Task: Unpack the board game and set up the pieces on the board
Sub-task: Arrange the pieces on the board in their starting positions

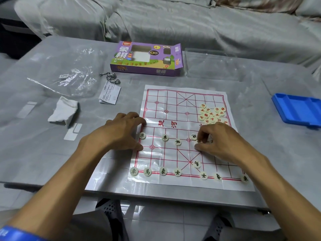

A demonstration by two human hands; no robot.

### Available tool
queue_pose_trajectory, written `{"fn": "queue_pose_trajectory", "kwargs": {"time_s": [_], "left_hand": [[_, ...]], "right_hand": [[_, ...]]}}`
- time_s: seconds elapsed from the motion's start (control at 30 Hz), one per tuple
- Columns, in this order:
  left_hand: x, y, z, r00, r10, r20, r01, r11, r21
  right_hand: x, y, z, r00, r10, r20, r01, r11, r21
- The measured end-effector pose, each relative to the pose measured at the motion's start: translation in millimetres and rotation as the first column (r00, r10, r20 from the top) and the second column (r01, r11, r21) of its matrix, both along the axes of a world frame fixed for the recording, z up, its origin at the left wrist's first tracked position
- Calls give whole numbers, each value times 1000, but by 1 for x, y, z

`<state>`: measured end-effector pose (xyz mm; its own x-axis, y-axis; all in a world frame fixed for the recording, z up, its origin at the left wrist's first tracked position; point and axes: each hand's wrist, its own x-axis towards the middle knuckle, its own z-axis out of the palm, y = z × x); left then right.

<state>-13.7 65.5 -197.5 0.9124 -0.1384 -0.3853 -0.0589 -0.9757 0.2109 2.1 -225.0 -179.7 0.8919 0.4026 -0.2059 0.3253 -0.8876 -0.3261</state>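
Plastic board (175, 119), long axis running away.

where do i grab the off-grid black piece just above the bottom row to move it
Pinch the black piece by its round rim with two fingers from straight above. It is a flat disc lying face up on the paper board, with open space all round, so nothing blocks a top approach; a side approach would only slide it.
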Motion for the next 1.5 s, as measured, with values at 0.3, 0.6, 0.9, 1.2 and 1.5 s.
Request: {"fn": "queue_pose_trajectory", "kwargs": {"time_s": [0.3,0.6,0.9,1.2,1.5], "left_hand": [[-1,0,2,1000,-2,-1,2,1000,3],[-2,-1,5,1000,-3,-4,3,1000,-1],[-2,-1,5,1000,-7,0,7,1000,-3],[-2,1,3,1000,-6,2,6,1000,-11],[-1,0,5,1000,-1,-4,1,1000,-22]], "right_hand": [[-5,3,-7,996,85,-2,-85,996,12],[-3,0,-6,990,141,9,-141,990,11],[-4,0,-6,987,162,9,-162,986,24],[-41,7,13,922,384,-44,-385,923,-18],[-49,8,-3,904,426,-49,-428,901,-66]]}}
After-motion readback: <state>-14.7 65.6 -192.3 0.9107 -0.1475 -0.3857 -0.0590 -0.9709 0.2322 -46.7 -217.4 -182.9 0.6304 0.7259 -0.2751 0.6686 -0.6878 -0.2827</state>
